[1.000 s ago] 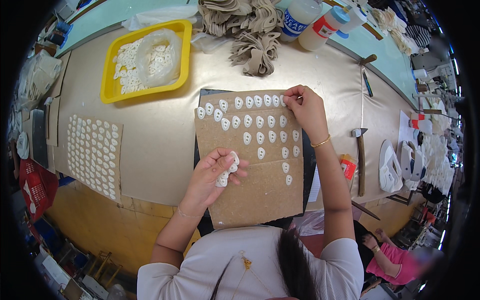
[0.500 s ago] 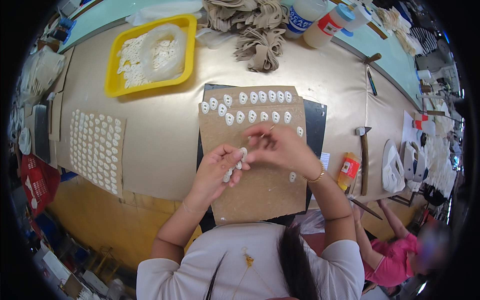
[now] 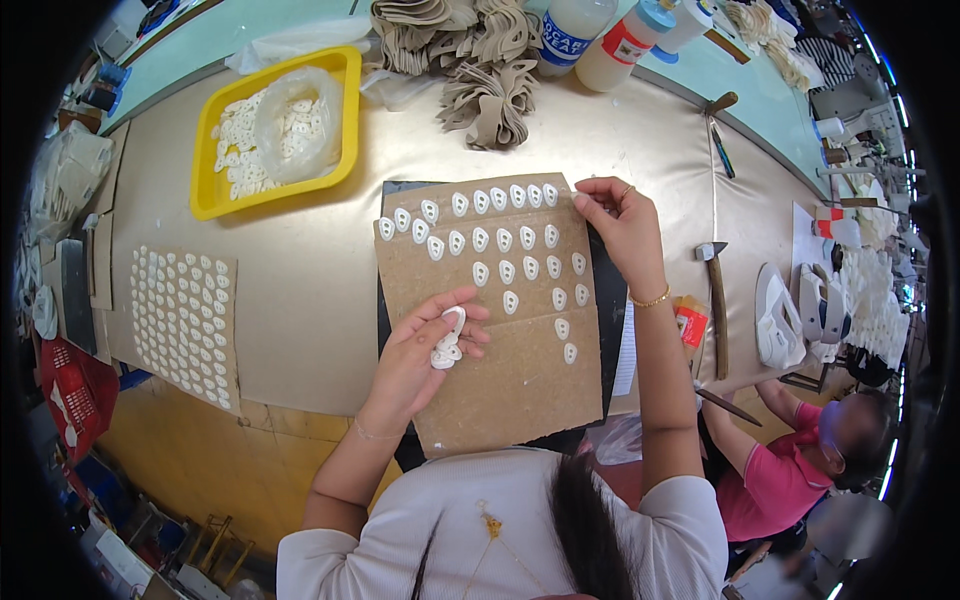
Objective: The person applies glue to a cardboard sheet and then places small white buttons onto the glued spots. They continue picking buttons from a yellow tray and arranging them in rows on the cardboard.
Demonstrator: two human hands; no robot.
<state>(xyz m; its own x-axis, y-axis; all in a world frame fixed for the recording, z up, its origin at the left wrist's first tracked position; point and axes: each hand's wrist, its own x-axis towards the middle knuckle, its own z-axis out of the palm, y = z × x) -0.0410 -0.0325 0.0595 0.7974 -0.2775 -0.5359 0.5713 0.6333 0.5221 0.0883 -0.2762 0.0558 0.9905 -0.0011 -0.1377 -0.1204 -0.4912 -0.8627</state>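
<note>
The right hand (image 3: 628, 225) is now reaching to the top right corner of the brown cardboard (image 3: 500, 400). Half a second ago it was passing over the middle, close by the left hand (image 3: 420, 335). Its thumb and first finger are coming together in a pinch. They seem to be holding one small white piece — the fingertips are hiding most of it, so I can't be sure. The seven pieces in the top row are staying where they were, so the row looks to be getting one more at its right end.

The left hand is hovering over the cardboard, its fingers loosely curled and its thumb pressing down. It is keeping hold of a little bunch of white pieces (image 3: 447, 348), so there are spares close by.

The white pieces on the cardboard (image 3: 506, 240) are lying flat and apart, each one looking like a rounded triangle with little holes. They are filling the top in rows, with fewer lower down toward the right, and the bottom part is showing bare brown. The cardboard is sitting a bit crooked on a dark board (image 3: 608, 320) in front of the person — right between the two arms.
</note>
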